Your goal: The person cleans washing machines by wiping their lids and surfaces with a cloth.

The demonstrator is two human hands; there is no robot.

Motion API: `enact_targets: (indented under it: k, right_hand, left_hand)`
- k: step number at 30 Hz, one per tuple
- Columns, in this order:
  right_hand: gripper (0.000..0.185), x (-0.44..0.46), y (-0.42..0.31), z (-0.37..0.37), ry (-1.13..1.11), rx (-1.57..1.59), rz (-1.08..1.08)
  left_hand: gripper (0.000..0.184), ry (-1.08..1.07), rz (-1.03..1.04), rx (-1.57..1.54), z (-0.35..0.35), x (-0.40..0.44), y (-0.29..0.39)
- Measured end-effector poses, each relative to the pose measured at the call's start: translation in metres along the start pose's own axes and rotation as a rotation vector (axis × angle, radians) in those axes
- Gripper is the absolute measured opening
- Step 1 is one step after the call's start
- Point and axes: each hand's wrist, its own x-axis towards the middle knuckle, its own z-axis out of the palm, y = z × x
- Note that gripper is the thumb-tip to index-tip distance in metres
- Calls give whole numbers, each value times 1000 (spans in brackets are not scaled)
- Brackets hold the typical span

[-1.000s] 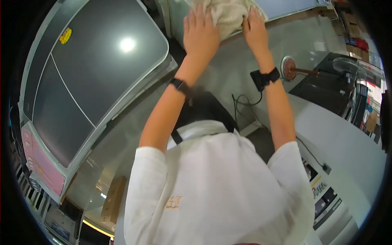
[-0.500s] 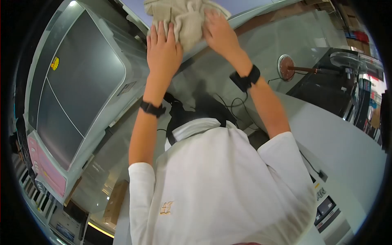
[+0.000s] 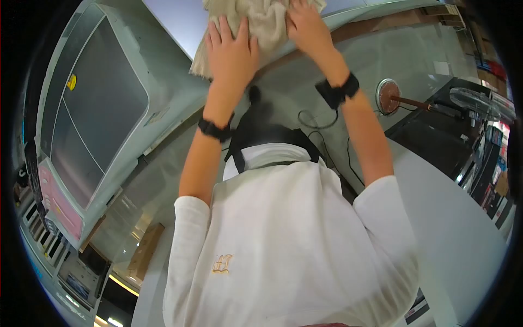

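A beige, soft-looking cloth (image 3: pixel 267 30) with a fringed edge lies in folds on a pale, bluish-white surface (image 3: pixel 173 22) at the top of the view. My left hand (image 3: pixel 233 57) rests on its near left part, fingers spread and laid flat. At the cloth's right side, my right hand (image 3: pixel 311 32) has bent fingers closed against a fold; some fingertips run out of the frame at the top. Both wrists wear black bands. The cloth's far part is cut off by the upper edge.
A large grey machine (image 3: pixel 106 103) with a dark panel and a pink control strip stands to the left. On the right are a standing fan (image 3: pixel 474 103), a black table (image 3: pixel 436 136) and a white surface (image 3: pixel 436 191). Black cables (image 3: pixel 318 122) lie on the floor.
Both hands and the cloth now sit farther right and higher in the view, which has itself shifted. The cloth's fringed left edge has come into sight beside my left hand.
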Motion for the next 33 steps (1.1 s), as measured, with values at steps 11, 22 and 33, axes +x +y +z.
enact_targets:
  k: [11, 22, 33]
  right_hand:
    - [43, 14, 90, -39, -25, -6, 92]
    - [49, -16, 92, -56, -15, 140, 64]
    - [37, 77, 198, -45, 156, 101, -46]
  left_hand:
    - [51, -159, -112, -66, -16, 25, 52]
    - [57, -245, -125, -175, -7, 43, 65]
    - [60, -76, -171, 188, 76, 154, 129]
